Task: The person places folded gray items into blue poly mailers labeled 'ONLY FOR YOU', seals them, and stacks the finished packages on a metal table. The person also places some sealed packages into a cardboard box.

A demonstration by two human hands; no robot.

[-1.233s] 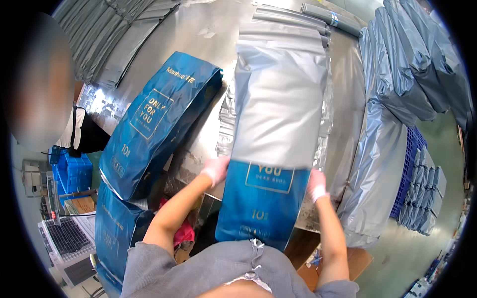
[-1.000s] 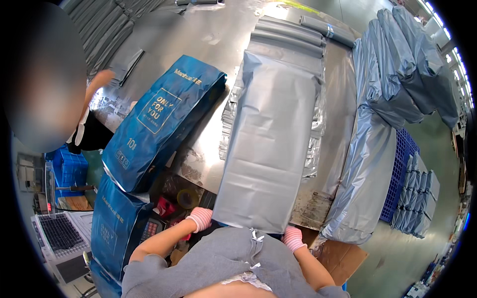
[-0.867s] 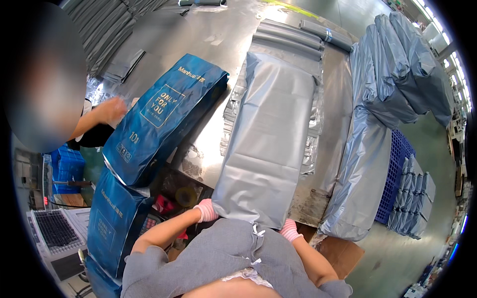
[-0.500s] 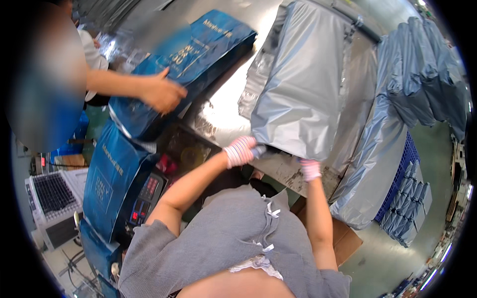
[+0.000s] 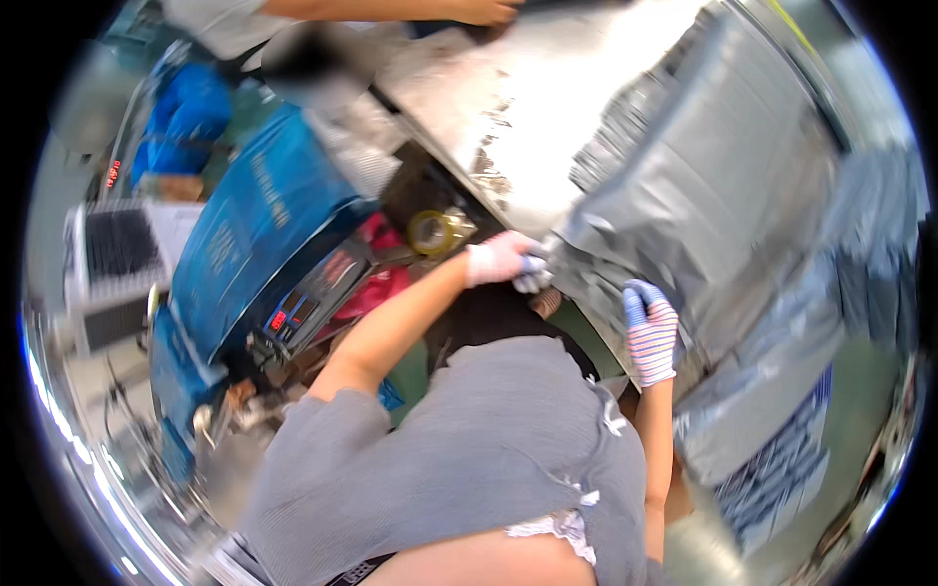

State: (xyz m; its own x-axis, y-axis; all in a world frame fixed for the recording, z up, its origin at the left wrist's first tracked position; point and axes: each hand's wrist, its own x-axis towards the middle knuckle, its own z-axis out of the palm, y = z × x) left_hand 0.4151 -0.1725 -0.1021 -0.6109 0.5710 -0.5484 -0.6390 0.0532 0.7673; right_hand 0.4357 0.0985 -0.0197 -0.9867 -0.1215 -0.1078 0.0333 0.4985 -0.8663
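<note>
A large silver-grey plastic bag (image 5: 703,166) lies on the metal table, its near end creased and gathered. My left hand (image 5: 505,261), in a striped glove with bluish fingertips, is at the bag's near left corner, its fingers curled on the plastic edge. To the right, my right hand (image 5: 652,332) wears a matching glove. Its fingers reach out over the bag's near edge and hold nothing that I can see. Motion blur softens both the fingers and the plastic.
A stack of flat grey bags (image 5: 625,142) lies beside the big bag. More grey plastic (image 5: 772,361) hangs on the right. At left are a blue printed bag (image 5: 264,234), a scale with red digits (image 5: 303,303) and a tape roll (image 5: 430,232). A co-worker's arm (image 5: 391,10) crosses the top.
My view has turned, shifting the scene. My right hand has come off the bag's near edge, fingers now extended. The bag's near end is more crumpled. The co-worker's long blue bag has left the table's left side.
</note>
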